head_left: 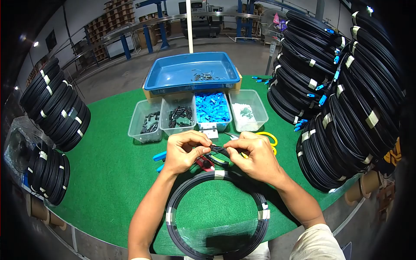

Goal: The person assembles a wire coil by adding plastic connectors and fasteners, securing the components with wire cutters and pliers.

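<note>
My left hand (187,149) pinches a thin black cable end (220,150) between thumb and fingertips. From the other side my right hand (252,154) grips the same cable, its thumb and forefinger closed on it. Below both hands a coil of black cable (171,190), bound with whitish tape, lies at the front of the green table. Beneath the hands are pliers with red handles (203,164) and a dark tool with green edging (219,162). Yellow-handled scissors (272,139) lie partly behind my right hand. Blue handles (159,157) show beside my left hand.
Clear bins hold small black parts (181,116), blue connectors (212,108) and white pieces (243,112). Behind them stands a blue tray (173,76) with loose bits. Tall stacks of cable coils (299,65) rise on the right; more coils (58,108) stand on the left.
</note>
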Motion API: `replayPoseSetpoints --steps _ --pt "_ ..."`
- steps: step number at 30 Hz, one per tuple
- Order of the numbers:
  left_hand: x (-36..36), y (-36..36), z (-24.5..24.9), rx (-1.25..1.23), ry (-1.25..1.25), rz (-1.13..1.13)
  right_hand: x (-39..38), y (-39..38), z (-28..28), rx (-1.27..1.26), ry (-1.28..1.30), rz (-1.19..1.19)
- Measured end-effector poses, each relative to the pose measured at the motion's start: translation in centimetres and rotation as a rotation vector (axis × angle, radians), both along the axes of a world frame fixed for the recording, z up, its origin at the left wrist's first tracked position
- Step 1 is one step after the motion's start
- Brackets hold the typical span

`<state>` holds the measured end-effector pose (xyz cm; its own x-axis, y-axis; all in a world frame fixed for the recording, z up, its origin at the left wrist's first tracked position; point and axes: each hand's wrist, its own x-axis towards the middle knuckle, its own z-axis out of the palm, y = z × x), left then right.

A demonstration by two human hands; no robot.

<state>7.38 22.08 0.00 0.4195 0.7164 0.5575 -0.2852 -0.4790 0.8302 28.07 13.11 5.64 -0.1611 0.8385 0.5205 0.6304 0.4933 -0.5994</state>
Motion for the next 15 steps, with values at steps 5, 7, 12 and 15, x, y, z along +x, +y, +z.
replayPoseSetpoints --steps 5,7,12,15 --pt "0.46 -0.08 -0.12 0.001 -0.091 -0.033 -0.02 -0.10 0.01 -0.006 -0.007 -0.003" --pt "0.58 -0.02 -0.25 0.008 -0.109 -0.039 -0.05 -0.18 0.08 0.006 -0.014 -0.002" --pt "0.79 -0.19 -0.02 -0.001 -0.101 0.000 -0.10 -0.26 0.15 0.027 -0.054 0.007" --pt "0.74 -0.07 -0.08 0.089 -0.081 0.027 -0.06 -0.29 0.20 0.018 -0.088 0.005"
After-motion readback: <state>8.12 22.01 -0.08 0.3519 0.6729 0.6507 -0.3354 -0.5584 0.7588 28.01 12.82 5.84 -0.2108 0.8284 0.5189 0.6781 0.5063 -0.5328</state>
